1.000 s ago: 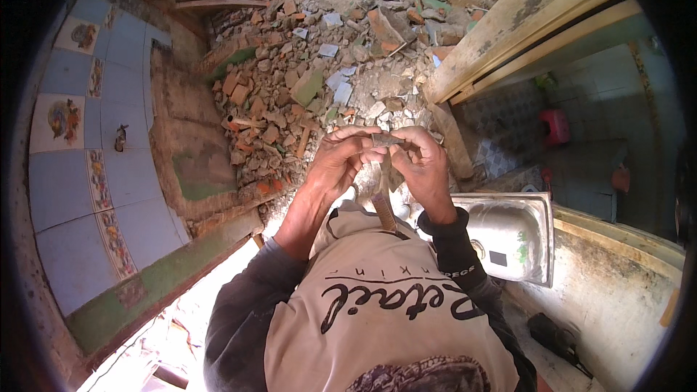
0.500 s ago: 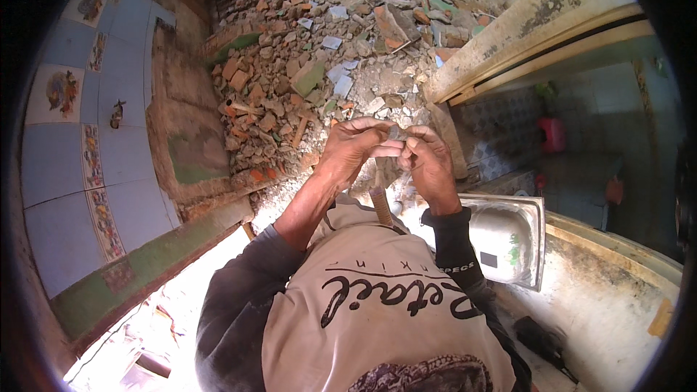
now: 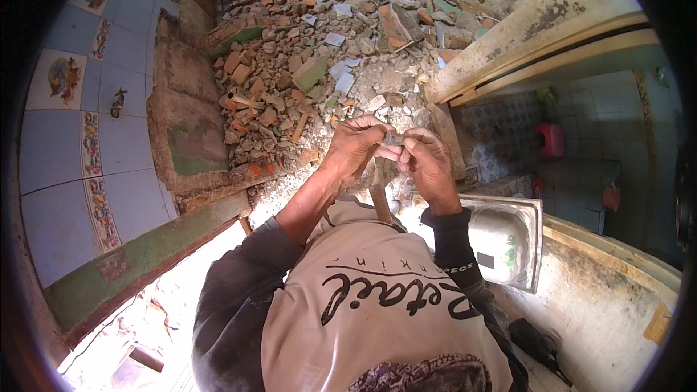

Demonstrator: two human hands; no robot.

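Observation:
Both hands meet in front of my chest, above the rubble. A small grey piece (image 3: pixel 393 138), too small to name its kind, sits between their fingertips. My left hand (image 3: pixel 356 147) is closed, pinching it between thumb and fingers from the left. From the right, my right hand (image 3: pixel 428 161) is also closed, its thumb and bent fingers against the same piece. Just below the hands, a ridged tan shaft like a tool handle (image 3: pixel 380 203) stands up close to my shirt; its other end is hidden or washed out by light.
Broken bricks and plaster rubble (image 3: pixel 279 76) cover the floor ahead. A blue tiled wall (image 3: pixel 54 152) is on the left. A metal sink basin (image 3: pixel 504 239) lies at my right, by a low wall (image 3: pixel 595 297). Beyond a pale beam (image 3: pixel 537 29), a pink container (image 3: pixel 550 139) stands in a tiled room.
Both hands stay together on the small grey piece, with only slight finger movement. The view has shifted a little.

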